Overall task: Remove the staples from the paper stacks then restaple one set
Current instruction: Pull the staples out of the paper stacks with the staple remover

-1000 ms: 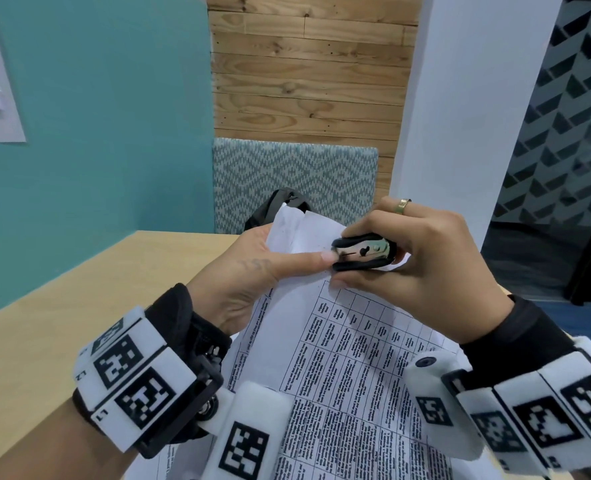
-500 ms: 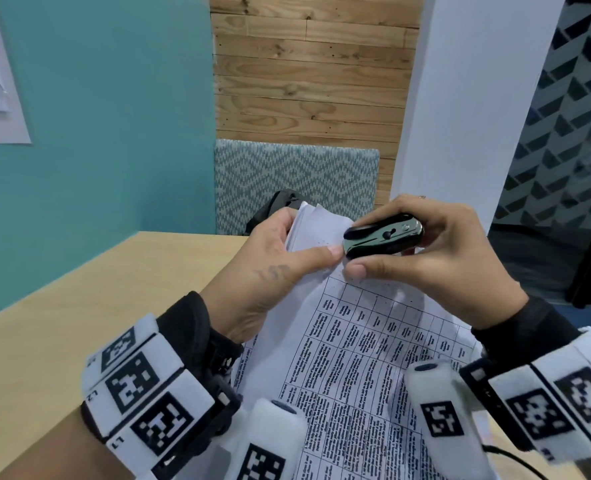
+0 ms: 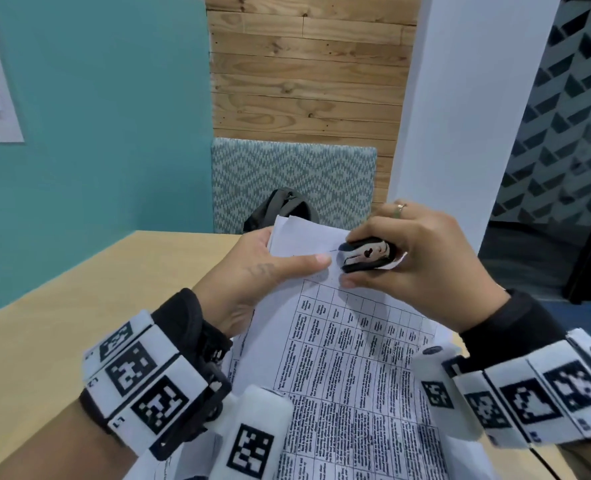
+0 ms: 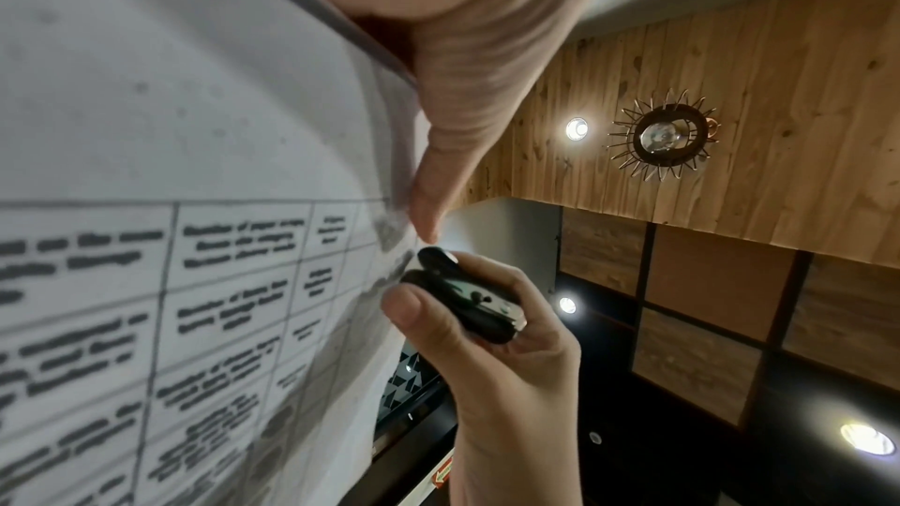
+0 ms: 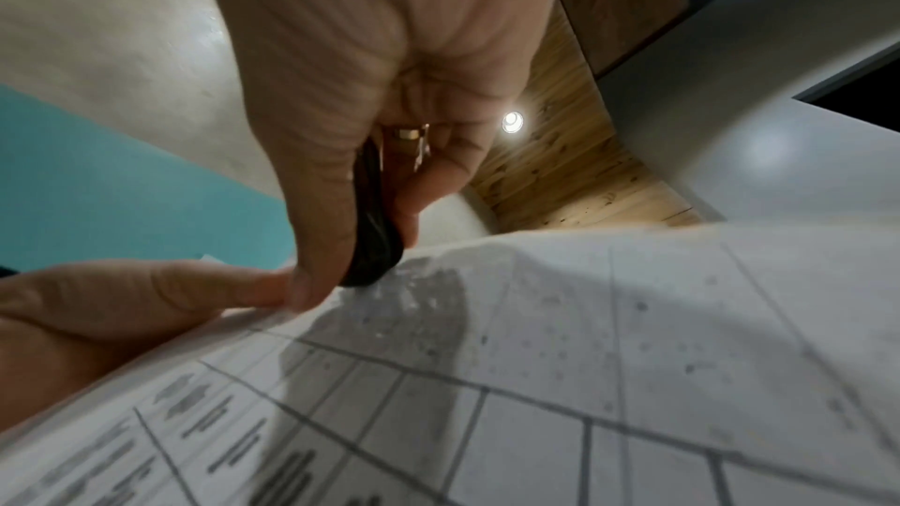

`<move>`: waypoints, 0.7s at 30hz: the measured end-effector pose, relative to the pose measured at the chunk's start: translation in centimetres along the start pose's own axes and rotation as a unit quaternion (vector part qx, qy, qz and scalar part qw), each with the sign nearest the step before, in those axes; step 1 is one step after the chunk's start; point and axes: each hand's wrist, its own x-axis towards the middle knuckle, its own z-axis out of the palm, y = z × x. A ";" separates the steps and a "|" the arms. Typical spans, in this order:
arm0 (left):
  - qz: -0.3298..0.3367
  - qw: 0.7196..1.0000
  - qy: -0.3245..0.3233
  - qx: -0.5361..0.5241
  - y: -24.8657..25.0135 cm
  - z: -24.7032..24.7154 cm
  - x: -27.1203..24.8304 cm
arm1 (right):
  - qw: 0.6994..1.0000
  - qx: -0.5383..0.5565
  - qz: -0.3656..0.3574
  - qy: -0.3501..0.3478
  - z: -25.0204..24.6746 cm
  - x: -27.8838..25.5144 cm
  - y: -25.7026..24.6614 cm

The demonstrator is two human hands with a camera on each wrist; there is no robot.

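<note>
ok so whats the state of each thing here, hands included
paper stack: lifted at its top edge, top sheet printed side up
staple remover: held at the stack's top edge
left hand: pinches the top edge
right hand: grips the staple remover

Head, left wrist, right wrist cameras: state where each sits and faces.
Head: looks down at both hands, paper stack, table.
Left wrist: looks along the left hand at the right hand gripping the staple remover.
Right wrist: looks along the right hand, up to the ceiling.
All share the staple remover.
</note>
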 end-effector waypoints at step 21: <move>-0.031 0.999 0.008 -0.022 -0.6 0.2 0.2 | 0.999 -0.020 -0.020 0.038 1.8 -0.4 0.1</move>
